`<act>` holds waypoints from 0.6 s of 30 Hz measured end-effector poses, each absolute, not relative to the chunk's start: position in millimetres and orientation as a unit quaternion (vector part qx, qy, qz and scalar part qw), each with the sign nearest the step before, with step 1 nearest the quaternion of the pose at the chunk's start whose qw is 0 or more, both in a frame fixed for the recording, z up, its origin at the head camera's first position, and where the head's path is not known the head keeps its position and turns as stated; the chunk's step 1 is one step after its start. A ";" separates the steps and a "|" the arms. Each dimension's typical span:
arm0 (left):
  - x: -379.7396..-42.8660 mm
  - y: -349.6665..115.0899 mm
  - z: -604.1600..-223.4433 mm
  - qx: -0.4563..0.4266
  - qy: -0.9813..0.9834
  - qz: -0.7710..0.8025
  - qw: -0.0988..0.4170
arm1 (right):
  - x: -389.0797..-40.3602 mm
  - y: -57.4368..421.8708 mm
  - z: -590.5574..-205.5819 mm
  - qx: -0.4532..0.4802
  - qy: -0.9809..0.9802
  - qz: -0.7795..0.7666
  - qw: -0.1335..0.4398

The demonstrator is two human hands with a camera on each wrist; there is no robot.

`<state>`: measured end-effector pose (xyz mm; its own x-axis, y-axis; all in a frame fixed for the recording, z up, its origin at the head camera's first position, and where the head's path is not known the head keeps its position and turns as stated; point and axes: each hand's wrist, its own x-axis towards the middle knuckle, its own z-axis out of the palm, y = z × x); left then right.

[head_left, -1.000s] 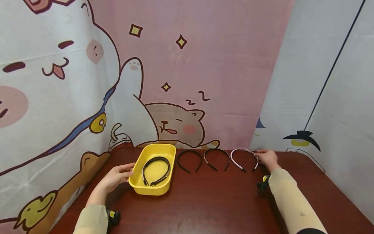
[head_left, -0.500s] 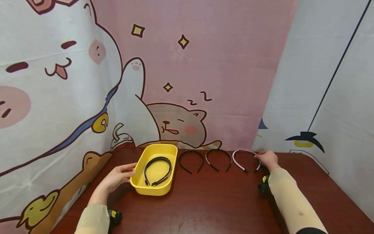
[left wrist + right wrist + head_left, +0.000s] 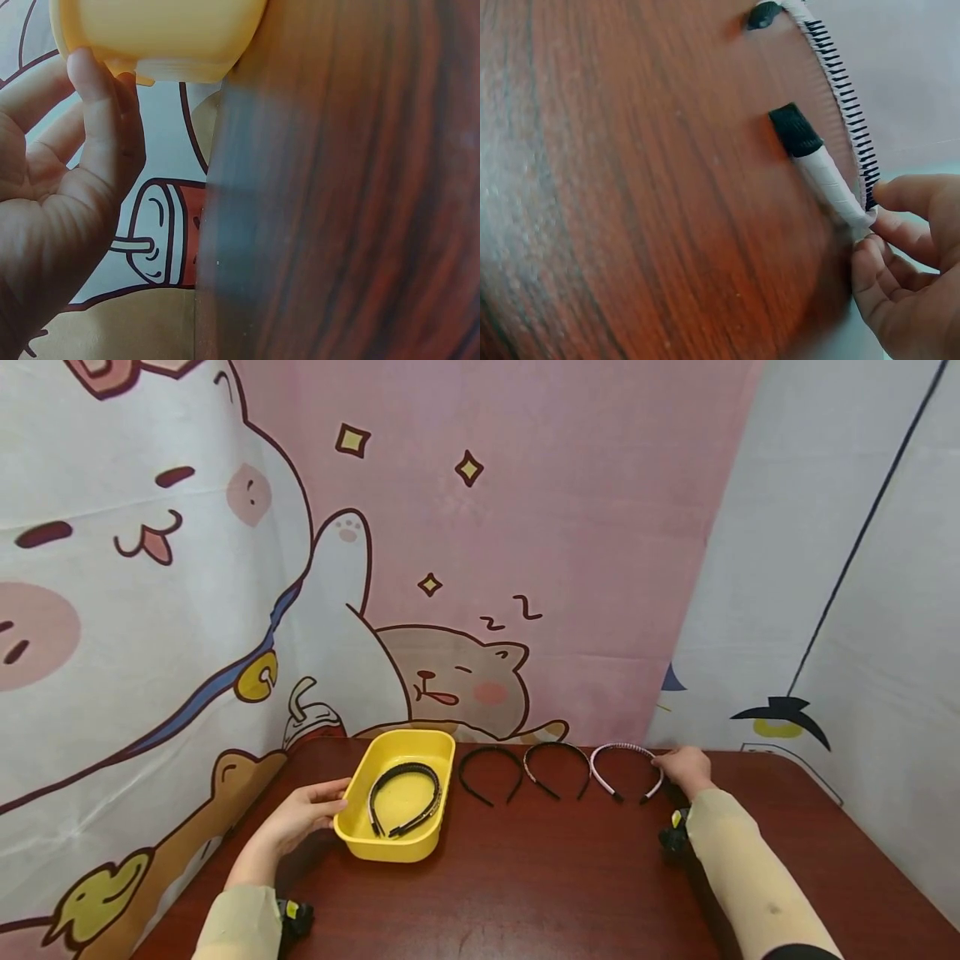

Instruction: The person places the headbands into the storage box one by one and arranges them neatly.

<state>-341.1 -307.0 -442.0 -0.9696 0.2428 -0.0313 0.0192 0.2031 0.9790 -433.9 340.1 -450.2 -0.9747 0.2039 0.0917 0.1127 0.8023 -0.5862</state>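
Observation:
My left hand holds the left rim of a yellow plastic basin, its thumb and fingers at the edge; in the left wrist view the fingertips meet the basin's wall. Inside lie overlapping dark headbands, too close together to tell apart fully. At the far right of a row, a pale pink headband with black tips lies on the table. My right hand pinches its right side between thumb and fingers. Dark teeth line this headband's inner edge in the right wrist view.
Two more headbands lie between the basin and the pink one: a plain black headband and a dark headband with a patterned side. The reddish-brown table meets a cartoon-printed cloth behind the row.
The pink headband has shifted slightly left with my right hand, closer to the patterned one. My left hand and the basin stay put; the head view has swung a little.

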 end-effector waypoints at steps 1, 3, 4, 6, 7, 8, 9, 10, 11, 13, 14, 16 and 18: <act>-341.2 -306.6 -441.9 0.085 0.771 0.625 0.089 | -433.5 340.4 -450.2 -0.088 -0.942 0.315 0.072; -341.1 -306.1 -441.6 0.090 0.771 0.625 0.089 | -433.2 341.2 -450.7 -0.101 -0.929 0.352 0.062; -340.9 -306.3 -441.4 0.093 0.770 0.625 0.089 | -433.3 341.1 -450.5 -0.106 -0.917 0.379 0.058; -340.7 -306.9 -441.5 0.100 0.768 0.626 0.088 | -433.7 341.3 -450.8 -0.114 -0.892 0.434 0.049; -340.4 -307.2 -441.5 0.104 0.768 0.626 0.088 | -433.9 341.6 -450.8 -0.119 -0.879 0.459 0.045; -340.3 -307.5 -441.7 0.108 0.767 0.626 0.089 | -434.1 341.9 -450.7 -0.125 -0.866 0.482 0.042; -340.5 -307.9 -442.1 0.112 0.767 0.625 0.090 | -434.2 342.5 -450.5 -0.131 -0.854 0.503 0.039; -340.5 -308.2 -442.4 0.113 0.767 0.625 0.090 | -434.0 343.0 -450.0 -0.135 -0.844 0.518 0.035; -340.5 -308.3 -442.8 0.110 0.767 0.626 0.089 | -433.7 343.6 -449.4 -0.140 -0.837 0.528 0.032; -340.9 -308.6 -443.4 0.106 0.768 0.625 0.089 | -432.5 344.3 -447.4 -0.147 -0.825 0.544 0.028; -341.2 -308.7 -443.7 0.105 0.769 0.624 0.090 | -431.4 344.2 -446.0 -0.151 -0.820 0.551 0.026; -341.6 -308.9 -444.2 0.103 0.770 0.623 0.089 | -429.8 343.8 -443.6 -0.155 -0.810 0.565 0.022; -342.0 -309.2 -444.8 0.100 0.771 0.623 0.088 | -428.7 343.0 -441.8 -0.156 -0.801 0.577 0.017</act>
